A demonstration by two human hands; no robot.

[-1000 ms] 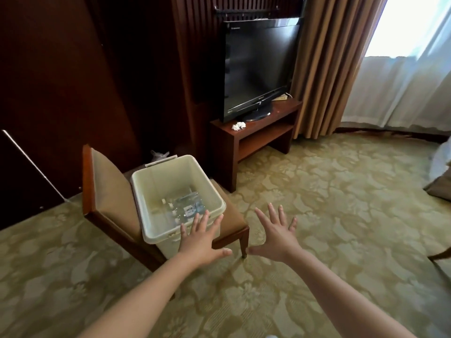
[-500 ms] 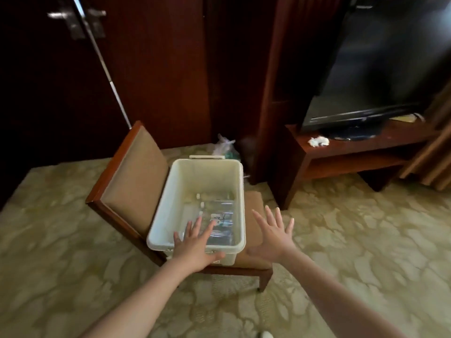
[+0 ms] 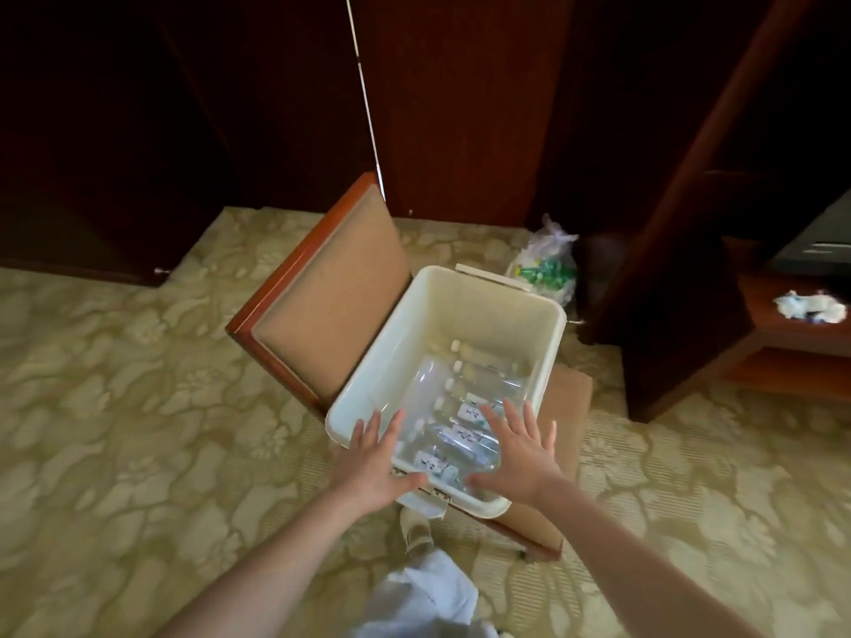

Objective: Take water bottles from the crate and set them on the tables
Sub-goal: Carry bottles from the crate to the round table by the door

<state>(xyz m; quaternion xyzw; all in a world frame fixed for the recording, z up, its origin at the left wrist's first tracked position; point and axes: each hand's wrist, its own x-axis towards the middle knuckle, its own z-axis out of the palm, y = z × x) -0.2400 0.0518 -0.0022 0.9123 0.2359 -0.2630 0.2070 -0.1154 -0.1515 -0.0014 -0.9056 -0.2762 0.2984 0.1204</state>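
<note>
A cream plastic crate (image 3: 377,366) stands on the seat of a low wooden chair (image 3: 322,310). Several clear water bottles (image 3: 465,407) with white caps and white labels lie side by side on its bottom. My left hand (image 3: 373,458) hovers over the crate's near left corner, fingers straight and spread, holding nothing. My right hand (image 3: 520,448) is spread over the near end of the bottles, above the crate's opening, also empty. Whether it touches a bottle I cannot tell.
Dark wood wall panels stand behind the chair. A plastic bag (image 3: 548,269) with green items lies on the patterned carpet behind the crate. A low wooden TV stand (image 3: 783,343) with crumpled white paper (image 3: 810,306) is at the right. My foot (image 3: 416,529) is near the chair's front.
I have come closer to the chair and look down more steeply. Both hands moved forward, from in front of the crate to over its near edge and the bottles.
</note>
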